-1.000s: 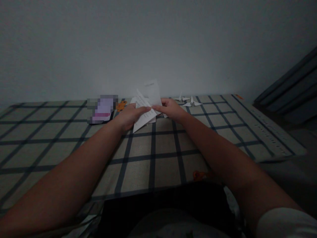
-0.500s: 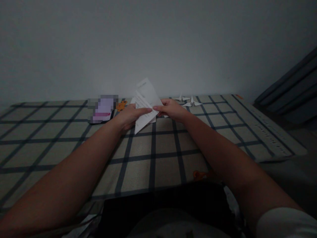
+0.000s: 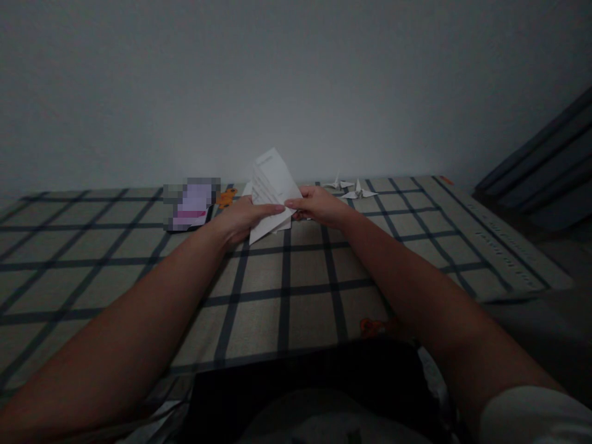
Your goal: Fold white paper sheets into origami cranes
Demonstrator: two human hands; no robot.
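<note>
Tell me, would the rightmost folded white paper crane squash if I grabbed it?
Probably: the rightmost crane has thin, pointed wings that could crumple. It looks light, being just folded paper. Its outspread wings suggest it'd slide rather than roll.

The room is dim, its light low and greyish. A plain, pale grey wall (image 3: 296, 80) rises behind a table covered with a beige cloth (image 3: 259, 320) crossed by dark blue lines, with lettering (image 3: 504, 253) along its right border. At far right, dark folded fabric (image 3: 550, 172) slants downward.
</note>
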